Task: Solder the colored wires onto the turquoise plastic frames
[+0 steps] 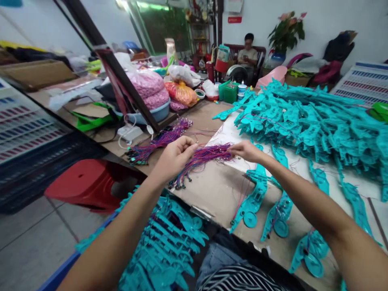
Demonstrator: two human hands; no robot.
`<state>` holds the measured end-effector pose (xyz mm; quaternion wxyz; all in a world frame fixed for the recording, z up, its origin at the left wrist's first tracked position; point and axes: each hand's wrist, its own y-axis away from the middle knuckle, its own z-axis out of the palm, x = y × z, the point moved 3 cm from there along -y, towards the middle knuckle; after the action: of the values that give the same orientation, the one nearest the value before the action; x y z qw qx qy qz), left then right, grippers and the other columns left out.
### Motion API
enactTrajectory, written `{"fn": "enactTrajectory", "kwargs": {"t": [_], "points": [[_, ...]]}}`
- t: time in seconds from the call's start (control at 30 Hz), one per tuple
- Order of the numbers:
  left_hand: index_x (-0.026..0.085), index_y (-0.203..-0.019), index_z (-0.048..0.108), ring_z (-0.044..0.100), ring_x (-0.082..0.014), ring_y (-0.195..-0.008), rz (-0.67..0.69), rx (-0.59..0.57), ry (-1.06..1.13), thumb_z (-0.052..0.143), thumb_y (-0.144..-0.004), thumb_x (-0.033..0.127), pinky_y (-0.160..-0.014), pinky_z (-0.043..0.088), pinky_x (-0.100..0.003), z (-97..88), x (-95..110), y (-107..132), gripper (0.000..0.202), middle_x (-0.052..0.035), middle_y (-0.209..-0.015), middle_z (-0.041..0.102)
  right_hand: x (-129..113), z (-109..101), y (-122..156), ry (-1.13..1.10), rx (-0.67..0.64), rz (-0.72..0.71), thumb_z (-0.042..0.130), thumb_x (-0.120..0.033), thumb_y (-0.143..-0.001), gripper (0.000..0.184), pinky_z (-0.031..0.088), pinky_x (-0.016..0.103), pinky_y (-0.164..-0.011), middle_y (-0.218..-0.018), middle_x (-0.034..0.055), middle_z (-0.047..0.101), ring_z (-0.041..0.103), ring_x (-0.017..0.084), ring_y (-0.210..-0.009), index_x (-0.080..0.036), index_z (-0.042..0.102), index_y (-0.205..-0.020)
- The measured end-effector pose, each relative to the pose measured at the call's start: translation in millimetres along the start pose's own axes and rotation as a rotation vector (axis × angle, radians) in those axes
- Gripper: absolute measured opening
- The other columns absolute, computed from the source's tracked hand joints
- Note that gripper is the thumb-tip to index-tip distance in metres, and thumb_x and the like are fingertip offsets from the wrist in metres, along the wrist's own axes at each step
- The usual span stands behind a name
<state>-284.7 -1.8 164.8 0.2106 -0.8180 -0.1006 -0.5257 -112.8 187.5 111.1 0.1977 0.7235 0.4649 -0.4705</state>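
Teal plastic parts [169,242] lay heaped by the worker's lap. Over the brown table [218,190], the left hand [176,155] and right hand [247,151] each had fingers clamped on the wire bundle [209,154], which stretched between them. Beyond sprawled a teal heap [318,121], and a seated person [247,52] was by the far wall.

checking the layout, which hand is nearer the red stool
Left. The left hand is above and right of the red stool; the right hand sits farther right, beyond the wire bundle.
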Motion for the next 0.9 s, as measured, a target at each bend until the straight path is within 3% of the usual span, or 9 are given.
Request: {"fn": "enactTrajectory", "kwargs": {"t": [0.1,0.3,0.43,0.57,0.77,0.9], "points": [[0.017,-0.073,0.053,0.038,-0.0082,-0.049,0.011,0.004,0.02,0.058,-0.083,0.027,-0.048,0.03,-0.02,9.5,-3,-25,0.015,0.0048,-0.056,0.045,6,-6,-4,-0.121,0.063,0.031,0.061,-0.048,-0.087,0.038,0.05,0.027,-0.069,-0.061,0.0027,0.066,0.061,0.012,-0.064,-0.017,0.067,-0.066],[0.018,-0.076,0.053,0.039,-0.008,-0.046,0.018,0.121,0.085,0.059,-0.082,0.024,-0.045,0.031,-0.018,3.2,6,-60,0.01,0.0041,-0.055,0.048,16,-20,-2,-0.241,0.038,0.022,0.058,-0.053,-0.09,0.039,0.054,0.027,-0.071,-0.065,0.0024,0.068,0.065,0.013,-0.067,-0.017,0.066,-0.075],[0.018,-0.074,0.053,0.039,-0.0074,-0.045,0.005,0.082,0.044,0.06,-0.082,0.021,-0.043,0.03,-0.018,14.5,11,-76,0.011,0.0043,-0.054,0.047,23,-21,-8,-0.222,0.019,0.039,0.055,-0.048,-0.092,0.039,0.053,0.024,-0.068,-0.07,0.0028,0.071,0.066,0.013,-0.072,-0.016,0.066,-0.072],[0.019,-0.073,0.052,0.037,-0.0076,-0.044,0.006,0.052,0.052,0.061,-0.083,0.022,-0.042,0.03,-0.02,24.6,10,-87,0.014,0.0048,-0.054,0.045,30,-25,-21,-0.117,0.128,0.062,0.055,-0.045,-0.092,0.04,0.049,0.017,-0.062,-0.061,-0.0007,0.065,0.065,0.012,-0.074,-0.018,0.065,-0.065],[0.02,-0.072,0.054,0.039,-0.0092,-0.047,0.057,0.093,0.142,0.064,-0.083,0.024,-0.045,0.031,-0.023,15.6,11,-96,0.015,0.0023,-0.055,0.048,38,-29,-28,-0.354,0.189,0.075,0.061,-0.062,-0.085,0.045,0.056,0.029,-0.068,-0.069,0.0037,0.067,0.066,0.014,-0.069,-0.018,0.063,-0.077],[0.02,-0.071,0.054,0.039,-0.01,-0.048,0.031,0.077,0.098,0.063,-0.084,0.021,-0.046,0.03,-0.024,17.4,14,-98,0.016,0.0022,-0.054,0.047,41,-28,-30,-0.269,0.209,0.087,0.063,-0.062,-0.083,0.046,0.051,0.024,-0.061,-0.062,0.0017,0.064,0.062,0.012,-0.062,-0.018,0.064,-0.073]]}}
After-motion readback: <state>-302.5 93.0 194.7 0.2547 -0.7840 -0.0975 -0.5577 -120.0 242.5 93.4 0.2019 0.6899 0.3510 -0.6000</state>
